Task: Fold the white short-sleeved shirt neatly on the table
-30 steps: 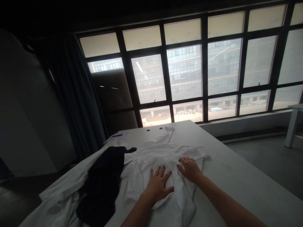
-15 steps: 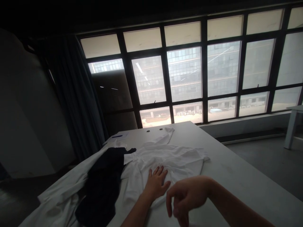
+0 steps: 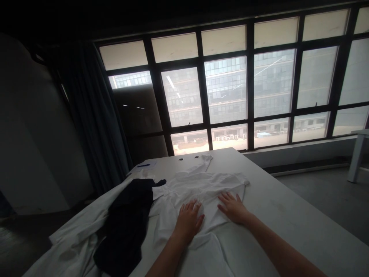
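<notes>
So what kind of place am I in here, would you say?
Probably an office or workroom: there's a wall of dark-framed windows facing a large building, a plain white table with two round desk-style fittings, and part of another white table at the right edge.

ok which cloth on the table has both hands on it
The spread white garment, right of the dark garment: the left hand and right hand both lie on it. Neither touches the dark garment or the rumpled white cloth at far left.
</notes>
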The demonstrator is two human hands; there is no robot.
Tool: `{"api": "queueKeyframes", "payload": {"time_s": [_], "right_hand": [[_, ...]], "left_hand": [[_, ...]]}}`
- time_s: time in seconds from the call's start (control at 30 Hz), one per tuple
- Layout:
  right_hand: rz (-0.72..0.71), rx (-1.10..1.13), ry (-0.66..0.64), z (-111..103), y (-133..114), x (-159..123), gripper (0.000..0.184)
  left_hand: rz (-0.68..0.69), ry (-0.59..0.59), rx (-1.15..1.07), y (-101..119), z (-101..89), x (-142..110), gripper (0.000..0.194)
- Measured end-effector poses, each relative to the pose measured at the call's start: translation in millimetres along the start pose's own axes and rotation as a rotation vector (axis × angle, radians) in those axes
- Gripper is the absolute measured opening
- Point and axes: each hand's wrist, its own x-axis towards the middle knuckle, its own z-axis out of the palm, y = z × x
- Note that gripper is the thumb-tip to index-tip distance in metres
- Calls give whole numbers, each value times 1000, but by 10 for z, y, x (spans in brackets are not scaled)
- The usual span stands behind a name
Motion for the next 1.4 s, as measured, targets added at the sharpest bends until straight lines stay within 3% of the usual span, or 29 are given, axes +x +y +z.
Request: {"api": "queueKeyframes", "payload": {"time_s": [0.1,0.23,0.4,0.53,0.67,0.77,0.9,1.0,1.1,1.17,1.27,1.33,1.4], "right_hand": [[229,-17,219,-70,499,86,46],[483,26,417,-228,1086,46,46],[546,148,608,-355,1503,17,41],[627,195,854,-460,1629,-25,35],[670,192,1058,-621,1672,-121,31],[716,182,1135,-823,1648,-174,27],[719,128,1203,-1237,1453,-175,22],[506,109,1127,-1459,1142,-112,24],[251,139,752,-1372,716,-17,26],[168,129,514,-1136,419,36,28],[54,115,377,-668,95,65,31],[9,85,257,-387,20,57,43],[3,51,137,-182,50,44,55]], "left_hand": [[17,10,0,-12,-44,-20,47],[10,-21,12,-31,-72,-50,55],[45,-172,-68,18,-96,-78,66],[74,-212,-106,126,-129,-93,73],[55,-147,-59,173,-146,-85,71],[15,-105,-30,137,-117,-71,71],[-44,-174,-63,92,-54,-66,71],[-39,-223,-84,115,-66,-87,70],[-5,-245,-91,171,-155,-125,69],[34,-265,-90,207,-246,-143,69],[98,-310,-116,216,-399,-123,59],[87,-317,-140,162,-502,-73,42],[-10,-263,-124,36,-598,-5,33]]}}
